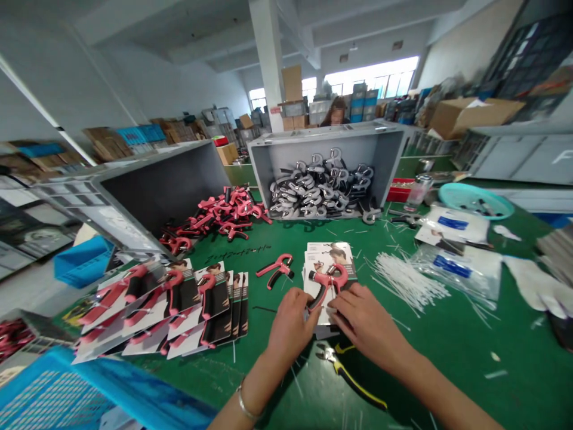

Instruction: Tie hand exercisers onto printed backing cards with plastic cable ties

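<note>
Bench edges: the near edge of the green bench (447, 358) runs under the forearms. A blue basket (67, 388) sits over the near left corner.
Far side: two grey crates lie tipped on their sides. The left crate (165, 179) spills a pile of pink grippers (219, 215); the middle crate (380, 140) holds grey grippers (320, 188).
Left side: a fanned row of carded grippers (179, 304) lies near the left hand but apart from it.
Right side: a heap of white cable ties (407, 278) lies near the card stack. Beyond it are clear plastic bags (456, 263), a teal bowl (474, 200) and white gloves (537, 286) toward the right edge.
Open room: bare green shows at the near right, and in a strip between the crates and the card stack (stray ties are scattered across it).
Pink hand gripper (329, 283): lies on top of a stack of printed cards (331, 254) at mid-bench, just beyond both sets of fingertips.
Left hand (290, 322): fingers pinched on the gripper's lower left handle.
Right hand (364, 325): fingertips rest on the gripper's right handle and the card; whether they grip it cannot be told.
Hands together: nearly touching, thumbs side by side.
Loose gripper (277, 269): lies just left of the stack, beyond the left hand.
Pliers (349, 376): yellow-handled, on the bench under the right wrist.
</note>
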### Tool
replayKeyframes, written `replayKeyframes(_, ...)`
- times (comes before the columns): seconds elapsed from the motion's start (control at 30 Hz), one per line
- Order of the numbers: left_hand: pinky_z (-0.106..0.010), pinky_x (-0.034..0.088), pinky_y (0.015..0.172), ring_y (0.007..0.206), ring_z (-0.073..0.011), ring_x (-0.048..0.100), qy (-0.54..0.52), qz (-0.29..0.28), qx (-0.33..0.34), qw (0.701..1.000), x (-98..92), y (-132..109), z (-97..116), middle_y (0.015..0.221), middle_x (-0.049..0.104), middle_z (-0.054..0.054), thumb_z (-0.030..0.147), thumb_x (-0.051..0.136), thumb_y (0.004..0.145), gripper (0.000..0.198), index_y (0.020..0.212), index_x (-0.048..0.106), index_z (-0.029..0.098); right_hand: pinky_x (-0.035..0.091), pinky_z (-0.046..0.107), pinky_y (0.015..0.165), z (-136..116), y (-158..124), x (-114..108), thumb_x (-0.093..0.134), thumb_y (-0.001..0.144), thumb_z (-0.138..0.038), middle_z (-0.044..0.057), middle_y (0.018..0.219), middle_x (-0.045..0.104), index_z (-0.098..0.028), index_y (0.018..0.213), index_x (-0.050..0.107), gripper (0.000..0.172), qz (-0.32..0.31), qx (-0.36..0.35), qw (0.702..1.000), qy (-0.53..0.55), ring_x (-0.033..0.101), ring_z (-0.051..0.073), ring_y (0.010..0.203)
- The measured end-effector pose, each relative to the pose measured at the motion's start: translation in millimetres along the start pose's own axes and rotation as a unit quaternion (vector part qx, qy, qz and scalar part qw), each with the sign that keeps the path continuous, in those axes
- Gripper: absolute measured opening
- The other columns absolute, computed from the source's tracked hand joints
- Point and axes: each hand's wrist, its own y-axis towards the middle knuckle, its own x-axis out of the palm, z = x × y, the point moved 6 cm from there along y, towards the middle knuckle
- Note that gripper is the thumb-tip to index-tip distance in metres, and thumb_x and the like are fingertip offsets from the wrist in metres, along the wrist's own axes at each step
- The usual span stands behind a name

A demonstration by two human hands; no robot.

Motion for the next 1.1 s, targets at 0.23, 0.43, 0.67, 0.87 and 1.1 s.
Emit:
replayKeyframes(0.23,-0.029,0.051,0.082,0.086,-0.0183,0.063,-0.123,-0.065,0.033,0.990,13.3,0.3,-29.7,0.090,0.061,-0.007,0.024,0.041,0.097,0.028,0.099,0.069,0.023,0.049,0.037,0.081,16.2,4.1,10.6,0.051,0.089,-0.011,0.009,0.101,0.067,-0.021,0.095,0.062,0.016,-0.042,0.083,0.995,0.026,0.060,0.025,0.092)
replayKeyframes(0.43,-0.028,0.050,0.076,0.082,-0.0188,0.063,-0.143,-0.048,0.052,0.987,9.9,6.6,-32.5,0.084,0.064,-0.004,0.018,0.054,0.089,0.016,0.083,0.068,0.023,0.048,0.029,0.080,12.6,1.3,-1.8,0.056,0.082,-0.003,0.003,0.098,0.067,-0.022,0.091,0.063,0.022,-0.047,0.084,0.985,0.140,0.062,0.019,0.091)
replayKeyframes(0.67,-0.029,0.046,0.084,0.089,-0.0185,0.062,-0.174,0.000,0.040,0.984,-6.5,9.2,9.1,0.090,0.068,-0.004,0.017,0.055,0.092,0.012,0.090,0.067,0.020,0.045,0.035,0.087,14.9,8.6,7.6,0.057,0.094,-0.020,0.004,0.094,0.065,-0.022,0.089,0.064,0.008,0.028,0.076,0.986,0.147,0.058,0.022,0.096)
replayKeyframes(0.87,-0.026,0.046,0.077,0.080,-0.0161,0.062,-0.270,0.013,-0.057,0.961,5.2,8.8,-6.3,0.086,0.069,-0.002,0.019,0.064,0.086,0.006,0.088,0.070,0.018,0.042,0.038,0.082,9.3,1.1,19.3,0.051,0.099,-0.026,0.006,0.093,0.064,-0.021,0.096,0.061,0.012,0.072,0.078,0.992,0.065,0.055,0.024,0.091)
replayKeyframes(1.1,-0.025,0.047,0.070,0.072,-0.0145,0.060,-0.396,-0.028,-0.097,0.913,10.5,8.8,-16.1,0.080,0.066,-0.003,0.026,0.068,0.084,0.012,0.090,0.073,0.016,0.042,0.036,0.079,6.1,1.8,20.2,0.049,0.100,-0.029,0.006,0.093,0.065,-0.021,0.099,0.062,0.015,0.076,0.053,0.996,0.017,0.056,0.023,0.088)
